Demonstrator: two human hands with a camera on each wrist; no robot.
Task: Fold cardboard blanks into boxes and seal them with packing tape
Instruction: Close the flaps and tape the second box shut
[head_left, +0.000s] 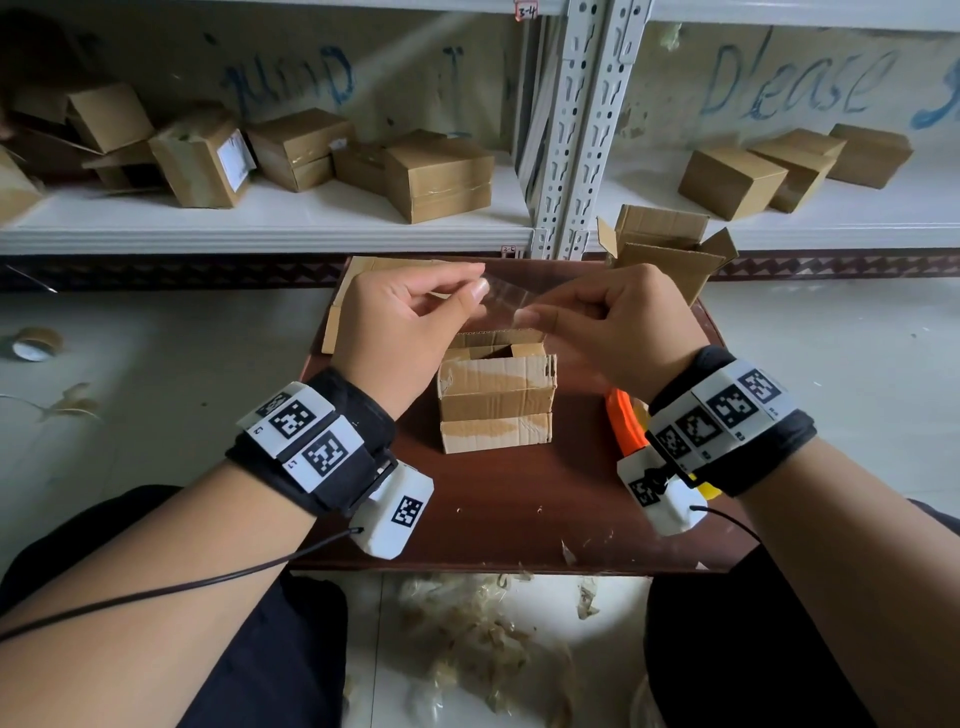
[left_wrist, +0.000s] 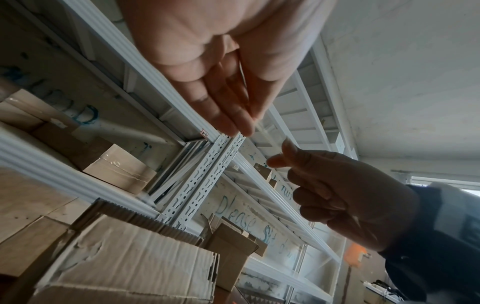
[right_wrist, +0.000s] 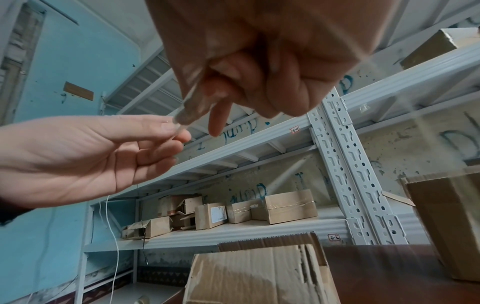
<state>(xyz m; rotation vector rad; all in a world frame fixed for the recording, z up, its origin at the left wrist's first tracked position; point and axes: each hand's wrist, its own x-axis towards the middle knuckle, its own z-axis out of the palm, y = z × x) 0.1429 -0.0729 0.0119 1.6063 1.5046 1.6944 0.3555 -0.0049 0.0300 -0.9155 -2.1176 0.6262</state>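
Observation:
A strip of clear packing tape (head_left: 503, 294) is stretched between my two hands, held above a small cardboard box (head_left: 496, 401) that stands on the brown table (head_left: 493, 514). The box's top flaps are partly open. My left hand (head_left: 480, 289) pinches the tape's left end between thumb and forefinger. My right hand (head_left: 530, 313) pinches the right end. In the left wrist view my left fingertips (left_wrist: 241, 128) sit close to the right hand (left_wrist: 284, 153), with the box (left_wrist: 130, 257) below. The right wrist view shows my right hand (right_wrist: 188, 116) meeting the left hand (right_wrist: 176, 132) over the box (right_wrist: 259, 273).
An orange tape dispenser (head_left: 626, 422) lies on the table under my right wrist. An open box (head_left: 670, 252) stands at the table's back right and a flat cardboard blank (head_left: 349, 291) at the back left. Taped boxes (head_left: 439, 174) fill the shelf behind. A tape roll (head_left: 34, 344) lies on the floor at the left.

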